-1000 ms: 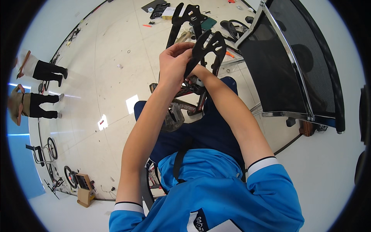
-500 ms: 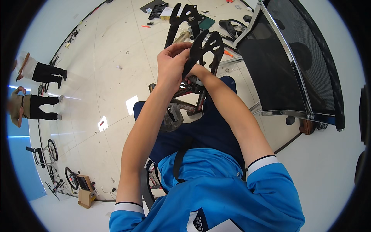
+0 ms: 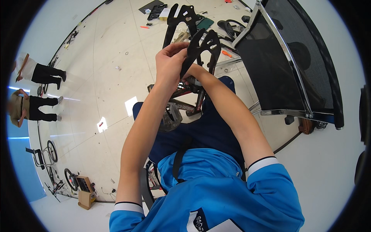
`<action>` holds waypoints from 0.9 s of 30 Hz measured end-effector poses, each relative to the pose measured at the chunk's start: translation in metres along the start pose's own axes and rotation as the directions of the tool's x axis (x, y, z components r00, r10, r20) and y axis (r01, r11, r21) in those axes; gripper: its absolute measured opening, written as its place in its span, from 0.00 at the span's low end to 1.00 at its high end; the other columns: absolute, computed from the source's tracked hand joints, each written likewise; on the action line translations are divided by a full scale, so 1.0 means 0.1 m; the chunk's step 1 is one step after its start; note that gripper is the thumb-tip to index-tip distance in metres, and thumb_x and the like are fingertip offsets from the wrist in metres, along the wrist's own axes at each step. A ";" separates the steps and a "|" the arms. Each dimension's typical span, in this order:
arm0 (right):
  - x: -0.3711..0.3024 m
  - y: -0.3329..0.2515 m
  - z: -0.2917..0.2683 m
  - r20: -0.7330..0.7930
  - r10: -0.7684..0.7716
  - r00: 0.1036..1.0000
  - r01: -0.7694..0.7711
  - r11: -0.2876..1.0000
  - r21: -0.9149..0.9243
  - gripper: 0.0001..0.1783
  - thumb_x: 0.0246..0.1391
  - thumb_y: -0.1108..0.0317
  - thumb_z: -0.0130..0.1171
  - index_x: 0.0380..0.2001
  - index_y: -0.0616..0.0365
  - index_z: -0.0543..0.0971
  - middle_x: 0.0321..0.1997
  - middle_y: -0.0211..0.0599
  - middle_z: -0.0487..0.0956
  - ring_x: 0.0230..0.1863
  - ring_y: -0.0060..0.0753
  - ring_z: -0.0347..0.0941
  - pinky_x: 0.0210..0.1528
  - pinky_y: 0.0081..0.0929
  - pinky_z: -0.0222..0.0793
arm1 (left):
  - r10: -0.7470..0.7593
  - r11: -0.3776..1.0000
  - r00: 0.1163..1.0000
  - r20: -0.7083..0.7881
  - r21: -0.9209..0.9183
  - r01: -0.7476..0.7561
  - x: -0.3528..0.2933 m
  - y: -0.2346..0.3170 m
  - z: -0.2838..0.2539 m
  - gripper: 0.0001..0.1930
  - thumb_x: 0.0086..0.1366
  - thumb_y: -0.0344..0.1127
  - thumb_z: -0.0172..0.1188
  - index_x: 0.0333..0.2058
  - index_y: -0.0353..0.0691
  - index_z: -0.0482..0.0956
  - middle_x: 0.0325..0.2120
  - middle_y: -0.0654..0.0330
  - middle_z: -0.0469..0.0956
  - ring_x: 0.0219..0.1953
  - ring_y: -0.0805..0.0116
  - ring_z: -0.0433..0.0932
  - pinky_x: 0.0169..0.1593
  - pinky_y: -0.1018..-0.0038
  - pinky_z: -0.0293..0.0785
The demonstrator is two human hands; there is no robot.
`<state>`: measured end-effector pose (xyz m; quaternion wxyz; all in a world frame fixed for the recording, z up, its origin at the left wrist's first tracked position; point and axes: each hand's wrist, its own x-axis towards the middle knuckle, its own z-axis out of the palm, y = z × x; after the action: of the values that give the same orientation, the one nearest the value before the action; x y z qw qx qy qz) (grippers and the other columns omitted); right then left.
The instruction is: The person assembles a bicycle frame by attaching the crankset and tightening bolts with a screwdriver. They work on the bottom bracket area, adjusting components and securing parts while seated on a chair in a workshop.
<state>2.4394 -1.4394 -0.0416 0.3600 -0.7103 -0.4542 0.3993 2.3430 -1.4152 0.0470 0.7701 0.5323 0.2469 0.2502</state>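
Note:
A black bicycle frame lies across my lap, with its two forked, slotted ends pointing away from me. My left hand is closed on the nearer black stay, thumb and fingers pressed against it. Behind that stay, low in the frame, is my right hand. Its fingers curl by a small grey part and are mostly hidden, so what they hold cannot be made out. A clear-grey pedal sits on the crank end of the frame, close to my left thigh.
A black mesh chair with chrome legs stands close on the right. Beyond the frame lie a dark green flat item, an orange-handled tool and an open black tool case. Two people stand far left, near bicycle parts and a cardboard box.
The frame and both hands have shifted very slightly left and toward me. My left hand keeps its hold on the stay.

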 end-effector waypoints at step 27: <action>-1.91 -0.69 -0.71 -0.660 -0.147 0.737 0.463 0.820 0.335 0.08 0.47 0.73 0.68 0.30 0.62 0.78 0.34 0.32 0.78 0.16 0.12 0.68 0.12 0.13 0.61 | -0.017 1.000 1.000 0.022 0.013 0.017 -0.05 0.03 0.03 0.09 0.58 0.23 0.63 0.38 0.28 0.79 0.32 0.57 0.81 0.33 0.75 0.79 0.39 0.81 0.76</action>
<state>2.4272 -1.6057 0.0943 0.7123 -0.6003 -0.3147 0.1825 2.3411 -1.4195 0.0518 0.7714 0.5380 0.2444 0.2362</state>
